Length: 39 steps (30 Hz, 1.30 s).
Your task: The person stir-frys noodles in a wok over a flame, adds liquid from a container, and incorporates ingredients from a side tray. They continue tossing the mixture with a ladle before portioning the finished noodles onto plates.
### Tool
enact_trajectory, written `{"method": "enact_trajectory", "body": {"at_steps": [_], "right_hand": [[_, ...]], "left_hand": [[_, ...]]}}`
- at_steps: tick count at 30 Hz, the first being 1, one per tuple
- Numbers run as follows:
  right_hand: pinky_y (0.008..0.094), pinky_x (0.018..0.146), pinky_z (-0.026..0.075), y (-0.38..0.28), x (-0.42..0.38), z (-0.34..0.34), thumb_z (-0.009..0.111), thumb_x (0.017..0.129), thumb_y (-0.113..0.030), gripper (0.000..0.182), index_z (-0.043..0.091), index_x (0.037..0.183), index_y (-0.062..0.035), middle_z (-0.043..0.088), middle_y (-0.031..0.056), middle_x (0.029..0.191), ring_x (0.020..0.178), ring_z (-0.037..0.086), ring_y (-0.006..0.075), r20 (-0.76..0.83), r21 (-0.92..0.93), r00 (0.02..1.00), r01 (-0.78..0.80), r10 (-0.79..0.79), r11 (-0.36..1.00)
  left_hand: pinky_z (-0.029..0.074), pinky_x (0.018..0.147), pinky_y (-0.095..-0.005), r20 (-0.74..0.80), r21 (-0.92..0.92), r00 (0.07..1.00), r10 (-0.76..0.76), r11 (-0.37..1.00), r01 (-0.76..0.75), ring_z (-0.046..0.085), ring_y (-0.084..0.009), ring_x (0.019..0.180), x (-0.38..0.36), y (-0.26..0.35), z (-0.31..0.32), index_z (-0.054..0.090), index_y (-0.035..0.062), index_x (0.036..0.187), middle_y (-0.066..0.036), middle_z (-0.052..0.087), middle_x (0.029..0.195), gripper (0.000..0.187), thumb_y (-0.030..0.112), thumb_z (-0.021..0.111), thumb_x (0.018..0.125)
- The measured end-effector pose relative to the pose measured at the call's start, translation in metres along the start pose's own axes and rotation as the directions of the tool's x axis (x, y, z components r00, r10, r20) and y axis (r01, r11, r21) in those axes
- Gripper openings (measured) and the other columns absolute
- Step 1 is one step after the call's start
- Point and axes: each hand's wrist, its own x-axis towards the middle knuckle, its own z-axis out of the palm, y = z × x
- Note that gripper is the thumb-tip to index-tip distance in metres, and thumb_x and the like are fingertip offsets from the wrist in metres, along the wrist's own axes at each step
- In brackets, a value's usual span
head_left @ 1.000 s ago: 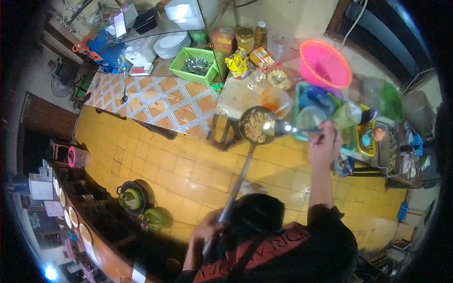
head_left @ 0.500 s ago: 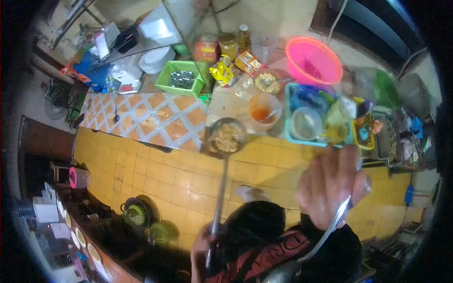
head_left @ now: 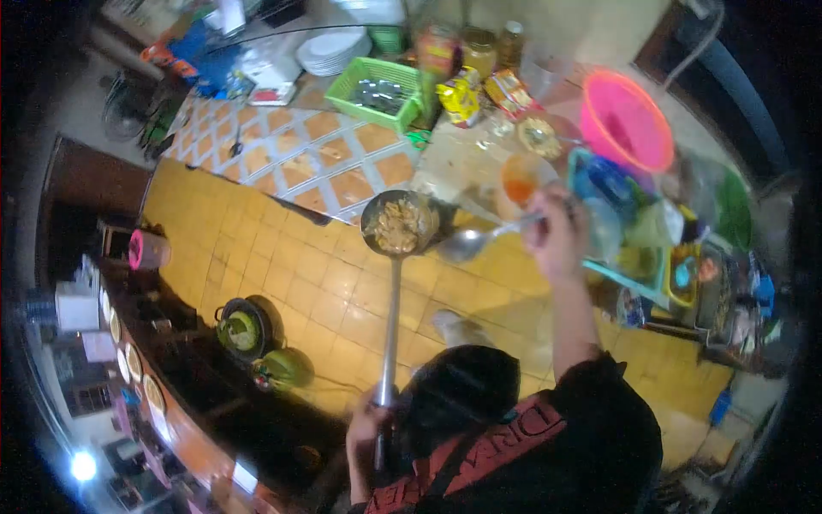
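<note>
My left hand point(head_left: 368, 428) is wrapped round the dark handle of a long-handled round pan point(head_left: 390, 317). Brown and pale pieces of food point(head_left: 396, 224) lie in the pan's bowl, beside the tiled table's corner. My right hand point(head_left: 556, 230) is closed round the handle of a large metal spoon point(head_left: 465, 245), whose bowl hangs right of the pan, apart from it. Just beyond my right hand stands a clear container with red-orange contents point(head_left: 520, 178). A plate of pale food point(head_left: 539, 135) sits behind that container.
The tiled table point(head_left: 300, 163) bears a green basket point(head_left: 377, 94) and stacked white plates point(head_left: 332, 51). At the right are a pink basin point(head_left: 625, 122) and a turquoise tray point(head_left: 629, 284) of containers. Pots point(head_left: 244, 330) stand on the yellow floor point(head_left: 325, 291).
My right hand has moved forward and left, away from the camera, bringing the spoon near the pan. The camera view has shifted. My left hand still holds the pan.
</note>
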Motion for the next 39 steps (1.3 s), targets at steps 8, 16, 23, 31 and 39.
{"method": "enact_trajectory", "body": {"at_steps": [8, 16, 23, 31, 39], "right_hand": [[0.0247, 0.052, 0.044, 0.24, 0.059, 0.032, 0.05, 0.09, -0.017, 0.018, 0.055, 0.091, 0.0004, 0.058, 0.0056, 0.07, 0.056, 0.056, 0.0121, 0.152, -0.568, 0.981, -0.012, 0.119, 0.823], [0.0363, 0.1, 0.031, 0.329, 0.035, 0.051, 0.058, 0.083, -0.014, 0.065, 0.024, 0.136, 0.0015, 0.037, 0.0197, 0.135, 0.115, 0.046, 0.0301, 0.533, -0.618, 0.813, 0.183, 0.236, 0.765], [0.0264, 0.067, 0.047, 0.26, -0.159, 0.062, 0.055, 0.085, -0.013, 0.016, 0.064, 0.081, -0.0002, 0.064, 0.0052, 0.077, 0.071, 0.058, 0.0107, 0.553, -0.809, -0.204, 0.102, 0.808, 0.579], [0.028, 0.056, 0.048, 0.164, -0.369, 0.083, 0.047, 0.08, -0.004, 0.023, 0.05, 0.103, -0.0025, 0.054, 0.0067, 0.076, 0.062, 0.056, 0.0167, 0.206, -0.897, -0.829, 0.051, 0.519, 0.438], [0.0253, 0.032, 0.036, 0.14, -0.572, 0.085, 0.047, 0.085, -0.011, 0.014, 0.042, 0.098, -0.0072, 0.047, 0.0044, 0.058, 0.038, 0.046, 0.0124, 0.084, -0.787, -0.863, 0.249, 0.498, 0.564]], "left_hand": [[0.038, 0.042, -0.0236, -0.282, -0.055, 0.957, 0.067, 0.995, -0.085, 0.046, -0.0099, 0.048, -0.017, -0.013, 0.021, 0.049, 0.0018, 0.09, -0.001, 0.048, 0.062, 0.026, 0.018, 0.062, 0.074], [0.042, 0.044, -0.0241, -0.319, -0.306, 0.934, 0.162, 0.915, -0.263, 0.051, -0.0111, 0.053, -0.033, -0.054, 0.024, 0.047, 0.003, 0.103, -0.003, 0.05, 0.07, 0.028, 0.014, 0.06, 0.081], [0.041, 0.056, -0.0228, -0.694, -0.282, 0.654, 0.301, 0.722, -0.631, 0.046, -0.0081, 0.059, -0.026, -0.124, 0.023, 0.047, 0.0042, 0.092, 0.001, 0.045, 0.066, 0.017, 0.016, 0.056, 0.086], [0.043, 0.061, -0.022, -0.991, 0.03, 0.073, 0.109, 0.733, -0.68, 0.048, -0.0062, 0.069, -0.114, -0.188, 0.03, 0.048, 0.0043, 0.101, 0.0, 0.054, 0.081, 0.023, 0.025, 0.052, 0.091], [0.045, 0.077, -0.0271, -0.917, 0.147, -0.362, -0.168, 0.701, -0.698, 0.054, -0.0114, 0.085, -0.254, -0.331, 0.112, 0.049, 0.0028, 0.111, -0.005, 0.059, 0.095, 0.035, 0.029, 0.054, 0.09]]}}
